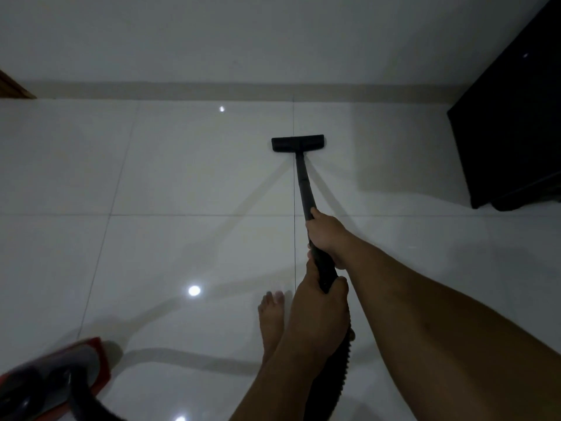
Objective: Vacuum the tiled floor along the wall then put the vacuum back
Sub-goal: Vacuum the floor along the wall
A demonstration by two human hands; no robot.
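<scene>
A black vacuum wand [303, 183] runs from my hands down to a flat black floor head [297, 143] resting on the glossy white tiled floor [170, 183], a short way out from the beige skirting of the wall [212, 44]. My right hand [326, 235] grips the wand higher up its shaft. My left hand [323, 302] grips the wand's near end, where the ribbed black hose [337, 369] begins. The red and grey vacuum body [57, 375] sits on the floor at the lower left.
A dark cabinet [513, 126] stands on the right against the wall. A brown wooden edge [15, 86] shows at the far left. My bare foot [271, 320] stands just left of my left arm. Ceiling lights glare on the tiles.
</scene>
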